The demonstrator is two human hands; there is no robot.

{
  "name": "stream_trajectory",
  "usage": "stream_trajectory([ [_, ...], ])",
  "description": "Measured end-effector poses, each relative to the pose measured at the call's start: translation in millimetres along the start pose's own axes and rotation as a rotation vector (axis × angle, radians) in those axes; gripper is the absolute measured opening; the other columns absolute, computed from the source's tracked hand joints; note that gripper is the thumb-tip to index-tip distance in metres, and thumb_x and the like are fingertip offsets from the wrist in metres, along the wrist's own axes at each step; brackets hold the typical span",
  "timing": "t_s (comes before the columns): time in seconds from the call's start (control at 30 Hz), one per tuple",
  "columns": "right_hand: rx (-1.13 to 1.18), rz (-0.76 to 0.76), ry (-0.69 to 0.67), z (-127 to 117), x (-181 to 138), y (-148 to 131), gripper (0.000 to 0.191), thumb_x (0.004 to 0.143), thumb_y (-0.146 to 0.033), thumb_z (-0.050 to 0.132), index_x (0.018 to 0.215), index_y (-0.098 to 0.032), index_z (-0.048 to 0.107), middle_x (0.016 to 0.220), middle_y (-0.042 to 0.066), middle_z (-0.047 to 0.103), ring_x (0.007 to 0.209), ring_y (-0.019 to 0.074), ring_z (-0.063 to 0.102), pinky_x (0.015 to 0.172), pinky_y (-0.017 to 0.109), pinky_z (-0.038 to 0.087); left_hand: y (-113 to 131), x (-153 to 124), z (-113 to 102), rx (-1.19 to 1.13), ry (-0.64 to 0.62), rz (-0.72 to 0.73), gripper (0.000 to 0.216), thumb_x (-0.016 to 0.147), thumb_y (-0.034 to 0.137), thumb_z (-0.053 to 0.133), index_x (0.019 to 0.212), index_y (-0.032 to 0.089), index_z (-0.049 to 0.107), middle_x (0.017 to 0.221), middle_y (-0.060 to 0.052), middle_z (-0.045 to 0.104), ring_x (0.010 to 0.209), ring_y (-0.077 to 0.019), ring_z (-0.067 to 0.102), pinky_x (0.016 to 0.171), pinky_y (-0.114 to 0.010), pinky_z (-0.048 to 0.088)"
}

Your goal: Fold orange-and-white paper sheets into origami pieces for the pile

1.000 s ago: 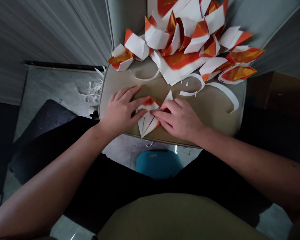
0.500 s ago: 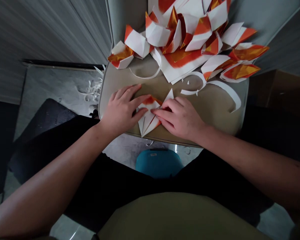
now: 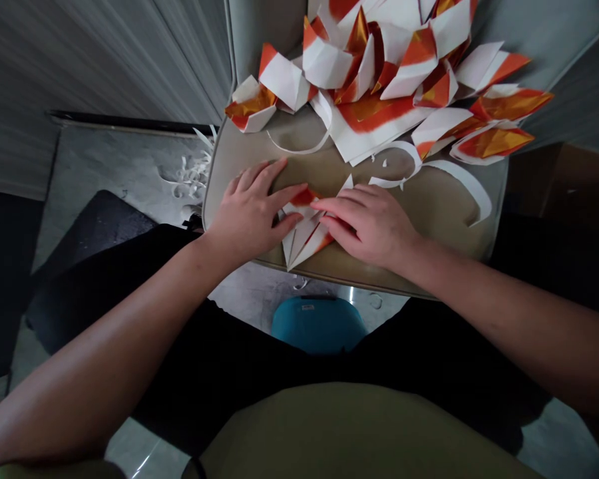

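Observation:
A partly folded sheet of paper, white with an orange-red patch, lies near the front edge of the seat. One of its points aims toward me, with creases running up from it. My left hand rests flat at its left side, fingers spread, thumb and forefinger lying on the paper. From the right, my right hand has its fingers closed on the paper's right part, with forefinger and thumb near the middle crease. The right hand covers part of that side, and a white tip shows beyond it.
The padded chair seat carries several folded orange, gold and white paper pieces and a flat stack of sheets at the back. Curled white strips lie at right. Paper scraps litter the floor; a teal object stands below.
The view has shifted slightly, moving the seat a little rightward. My right hand's forefinger has straightened across the paper toward its upper middle. My left hand stays on the paper's left side.

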State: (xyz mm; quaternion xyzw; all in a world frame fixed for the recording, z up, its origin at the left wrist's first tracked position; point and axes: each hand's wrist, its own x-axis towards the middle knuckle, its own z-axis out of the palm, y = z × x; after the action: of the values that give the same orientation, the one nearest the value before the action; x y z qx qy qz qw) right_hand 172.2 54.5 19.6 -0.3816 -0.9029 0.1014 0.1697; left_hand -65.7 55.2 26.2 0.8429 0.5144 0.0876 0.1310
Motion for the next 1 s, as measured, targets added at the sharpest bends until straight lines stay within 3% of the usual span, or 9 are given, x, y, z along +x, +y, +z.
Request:
stream_trajectory([
  [0.13, 0.012, 0.078, -0.063, 0, 16, -1, 0.037, 0.105, -0.032, 0.046, 0.131, -0.018, 0.068, 0.108, 0.010, 0.077, 0.093, 0.0250, 0.064, 0.084, 0.039, 0.040, 0, 1, -1, 0.003, -0.020, -0.017, 0.047, 0.096, 0.040, 0.067, 0.142, 0.029, 0.065, 0.165, -0.012, 0.042, 0.153, -0.0387, 0.038, 0.124, -0.061, 0.033],
  [0.27, -0.084, 0.096, -0.109, 3, 20, -4, 0.039, 0.105, -0.034, 0.047, 0.130, -0.016, 0.070, 0.098, 0.011, 0.074, 0.089, 0.0259, 0.062, 0.080, 0.039, 0.035, -2, 1, -1, -0.026, -0.015, -0.008, 0.045, 0.098, 0.044, 0.063, 0.141, 0.032, 0.064, 0.164, -0.007, 0.044, 0.152, -0.0380, 0.038, 0.123, -0.062, 0.033],
  [0.37, -0.127, 0.081, -0.098, 4, 17, -4, 0.038, 0.105, -0.035, 0.046, 0.126, -0.017, 0.072, 0.092, 0.010, 0.071, 0.086, 0.0254, 0.058, 0.078, 0.039, 0.032, -3, 1, -2, -0.032, -0.032, -0.001, 0.047, 0.097, 0.044, 0.063, 0.142, 0.030, 0.064, 0.165, -0.009, 0.042, 0.152, -0.0387, 0.038, 0.124, -0.062, 0.032],
  [0.73, -0.156, 0.096, -0.020, 4, -1, -10, 0.034, 0.104, -0.032, 0.046, 0.111, -0.017, 0.076, 0.091, 0.010, 0.066, 0.084, 0.0245, 0.052, 0.076, 0.039, 0.033, -6, -5, 7, 0.012, 0.023, 0.000, 0.048, 0.101, 0.050, 0.055, 0.147, 0.040, 0.057, 0.167, -0.003, 0.040, 0.155, -0.0346, 0.035, 0.125, -0.062, 0.026],
  [1.0, -0.126, 0.113, -0.047, 4, 3, -8, 0.031, 0.104, -0.032, 0.049, 0.105, -0.019, 0.077, 0.090, 0.009, 0.065, 0.082, 0.0234, 0.050, 0.075, 0.038, 0.032, -18, -26, 15, 0.047, 0.097, -0.042, 0.047, 0.103, 0.054, 0.049, 0.147, 0.040, 0.058, 0.169, -0.004, 0.038, 0.155, -0.0359, 0.035, 0.124, -0.066, 0.026],
])
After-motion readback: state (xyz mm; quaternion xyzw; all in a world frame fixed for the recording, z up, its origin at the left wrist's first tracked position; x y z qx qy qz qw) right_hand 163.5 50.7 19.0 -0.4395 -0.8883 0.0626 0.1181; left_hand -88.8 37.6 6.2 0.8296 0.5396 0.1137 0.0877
